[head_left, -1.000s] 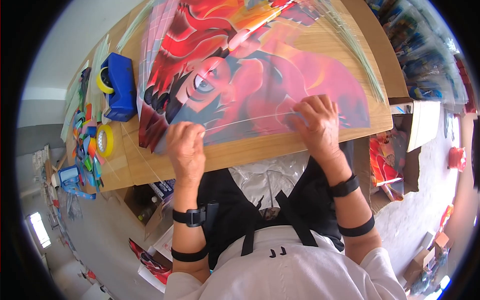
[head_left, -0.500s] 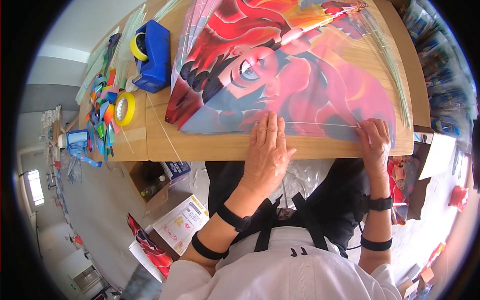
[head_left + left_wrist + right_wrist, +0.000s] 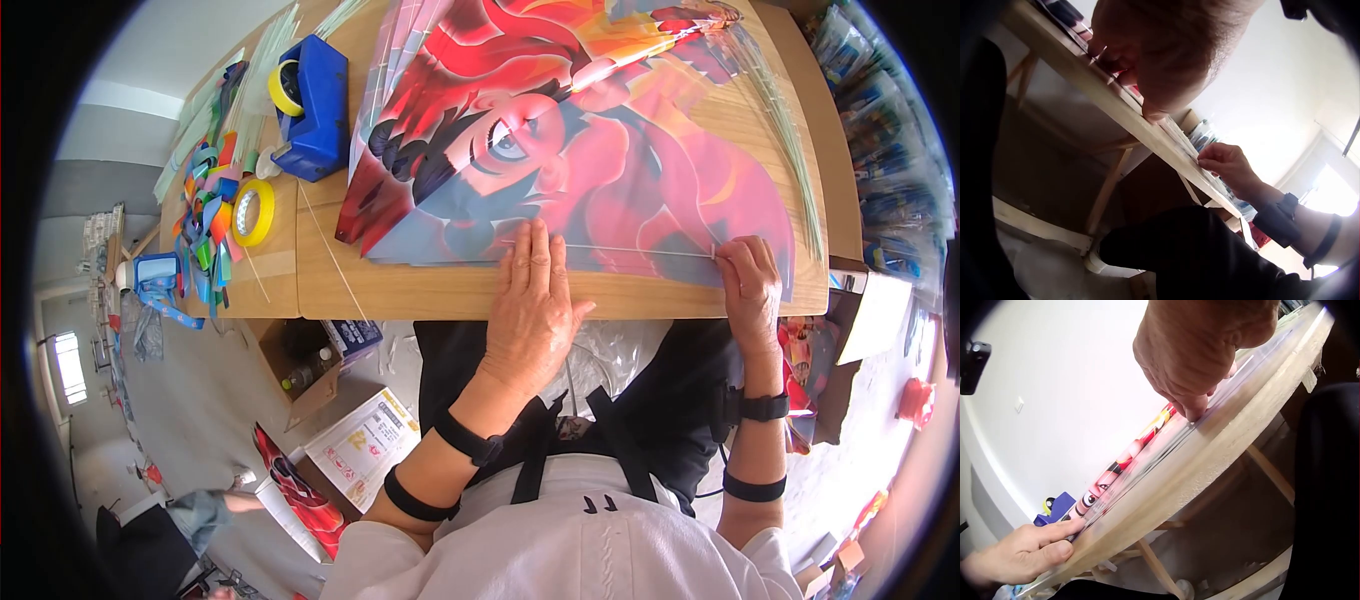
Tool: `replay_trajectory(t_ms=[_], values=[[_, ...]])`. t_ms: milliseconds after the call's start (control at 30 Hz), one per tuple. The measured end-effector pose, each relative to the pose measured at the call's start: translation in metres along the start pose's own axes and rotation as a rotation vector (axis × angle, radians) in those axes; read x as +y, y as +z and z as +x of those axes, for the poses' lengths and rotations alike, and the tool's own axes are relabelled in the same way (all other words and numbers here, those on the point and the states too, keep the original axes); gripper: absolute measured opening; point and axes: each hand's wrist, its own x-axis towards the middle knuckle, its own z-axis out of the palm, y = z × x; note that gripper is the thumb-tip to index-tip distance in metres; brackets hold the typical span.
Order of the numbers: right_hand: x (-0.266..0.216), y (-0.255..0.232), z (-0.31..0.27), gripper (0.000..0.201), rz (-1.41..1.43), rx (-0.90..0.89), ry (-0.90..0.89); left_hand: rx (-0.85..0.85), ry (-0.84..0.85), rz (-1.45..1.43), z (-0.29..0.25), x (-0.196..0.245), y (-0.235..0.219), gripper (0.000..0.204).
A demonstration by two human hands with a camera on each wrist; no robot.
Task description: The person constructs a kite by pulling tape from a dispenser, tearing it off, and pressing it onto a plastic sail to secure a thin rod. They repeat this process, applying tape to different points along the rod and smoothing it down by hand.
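A printed film sheet [image 3: 660, 170] with a red, orange and grey cartoon face lies on the wooden table [image 3: 440, 290]. Along its near edge runs a thin white rod [image 3: 640, 250]. My left hand [image 3: 532, 325] lies flat with straight fingers over the rod's left end and the sheet, its wrist below the table edge. At the rod's other end, my right hand [image 3: 752, 288] pinches it between thumb and curled fingers, close over the sheet. The right wrist view shows the right fingertips [image 3: 1194, 412] down at the sheet's surface.
A blue tape dispenser [image 3: 318, 110], a yellow tape roll [image 3: 253, 213] and coloured strips [image 3: 208, 220] sit at the left. Pale thin sticks [image 3: 785, 140] lie on the right. Below the table stands an open box [image 3: 275, 360]; another person [image 3: 160, 540] shows at lower left.
Both hands held the thin rod over the sheet earlier. It now lies along the near edge; the left hand has let go and flattened over its end. The hands barely moved over the last half second.
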Motion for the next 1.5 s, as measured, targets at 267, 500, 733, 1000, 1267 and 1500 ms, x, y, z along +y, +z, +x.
replay_trajectory(t_ms=[267, 500, 733, 1000, 1267, 1500], values=[[0.002, -0.002, 0.002, 0.008, -0.018, -0.034, -0.007, 0.014, 0.015, 0.005, 0.001, 0.001, 0.001, 0.075], [0.006, -0.003, 0.002, 0.008, -0.007, -0.046, 0.007, -0.005, 0.013, -0.023, 0.001, 0.002, 0.0, 0.075], [-0.013, 0.019, 0.014, 0.013, 0.041, -0.024, -0.046, -0.03, 0.005, -0.024, 0.001, 0.004, 0.0, 0.075], [-0.053, 0.054, 0.03, 0.015, 0.136, -0.053, -0.213, -0.052, -0.018, -0.021, 0.002, 0.004, -0.001, 0.076], [-0.066, 0.067, 0.031, 0.019, 0.124, -0.029, -0.26, -0.05, -0.008, -0.015, 0.002, 0.004, -0.001, 0.075], [-0.071, 0.067, 0.031, 0.022, 0.116, -0.054, -0.242, -0.028, -0.005, -0.031, 0.002, 0.003, 0.0, 0.075]])
